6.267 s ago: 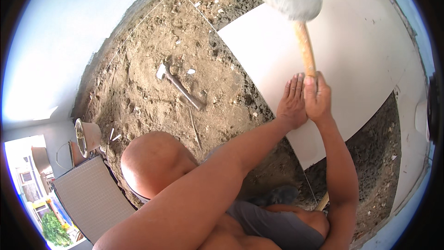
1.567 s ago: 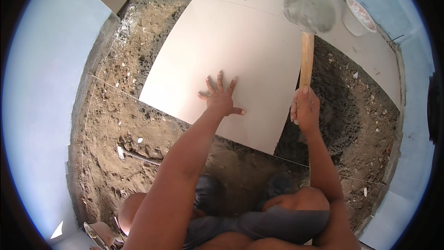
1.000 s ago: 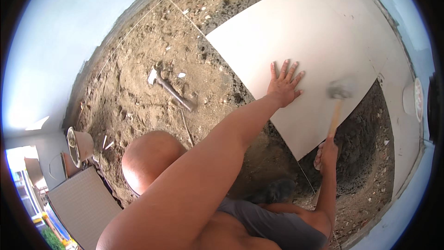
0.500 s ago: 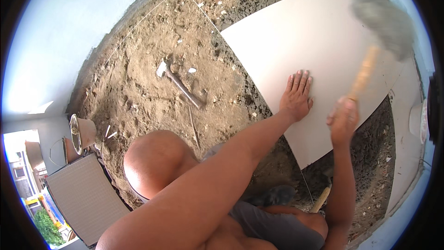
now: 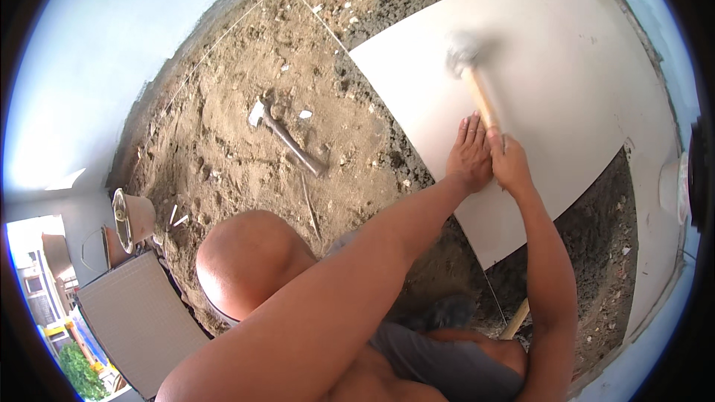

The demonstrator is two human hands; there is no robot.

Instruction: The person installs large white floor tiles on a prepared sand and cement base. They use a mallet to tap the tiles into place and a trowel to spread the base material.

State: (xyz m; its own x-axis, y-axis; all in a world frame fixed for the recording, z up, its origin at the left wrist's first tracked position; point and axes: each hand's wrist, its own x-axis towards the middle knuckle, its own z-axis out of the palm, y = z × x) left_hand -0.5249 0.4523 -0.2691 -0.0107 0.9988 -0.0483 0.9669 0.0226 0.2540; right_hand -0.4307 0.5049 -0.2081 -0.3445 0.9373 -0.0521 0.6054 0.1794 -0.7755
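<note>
A large cream floor tile (image 5: 566, 52) lies over dark, wet mortar. My left hand (image 5: 469, 155) rests flat on it near the left edge, fingers stretched forward. Just to its right, my right hand (image 5: 511, 164) is wrapped round the wooden handle of a mallet (image 5: 480, 97). The mallet's greyish head is over the middle of the tile, a blurred shadow beside it; whether it touches the surface I cannot tell. Its handle passes close by my left fingertips.
A hatchet-like tool (image 5: 290, 141) with a dark handle lies on the bare soil (image 5: 231, 104) at left. A bucket (image 5: 134, 219) and a tile-like panel (image 5: 141, 320) are farther left. Another wooden handle (image 5: 515, 320) shows near my knee. A whitish bucket (image 5: 672, 186) stands at the right wall.
The mallet has swung down and to the left, from raised at the upper right to over the tile's middle. My right hand moved left beside my left hand, which stays flat.
</note>
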